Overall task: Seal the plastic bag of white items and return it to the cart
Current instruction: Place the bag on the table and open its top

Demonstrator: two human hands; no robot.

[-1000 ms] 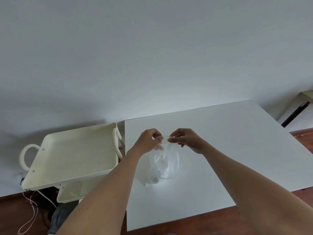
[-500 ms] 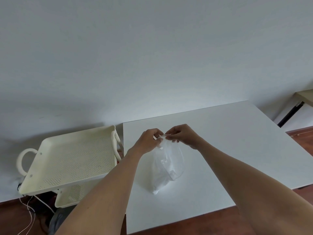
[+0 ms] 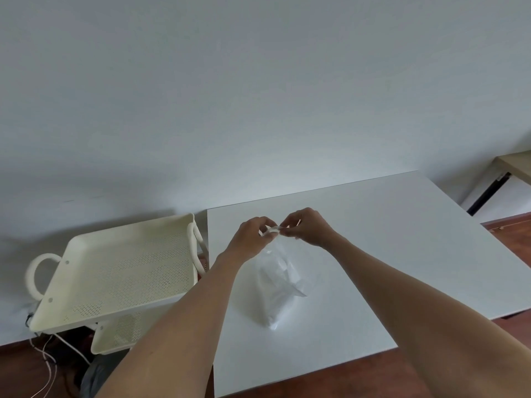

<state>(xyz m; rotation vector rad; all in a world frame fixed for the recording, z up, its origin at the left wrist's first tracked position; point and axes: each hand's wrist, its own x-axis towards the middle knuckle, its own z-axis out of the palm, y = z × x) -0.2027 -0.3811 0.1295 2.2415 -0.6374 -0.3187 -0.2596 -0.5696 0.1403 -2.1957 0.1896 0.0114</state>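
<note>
Plastic bag (image 3: 277, 285) — clear, crinkled, white contents bunched low; hangs below the fingertips, base on the white table (image 3: 402, 254). Left hand (image 3: 253, 239) and right hand (image 3: 307, 228) pinch its top strip between them. Cart (image 3: 115, 271) — cream, perforated, left of the fingers.

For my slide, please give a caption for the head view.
Both hands, left and right, pinch the bag top above the table, cart alongside.

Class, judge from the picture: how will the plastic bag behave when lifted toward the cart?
The plastic bag looks floppy: it sags crumpled below its pinched top. It is probably light, since fingertips of the left hand and right hand alone hold it. Its contents may shift.
</note>
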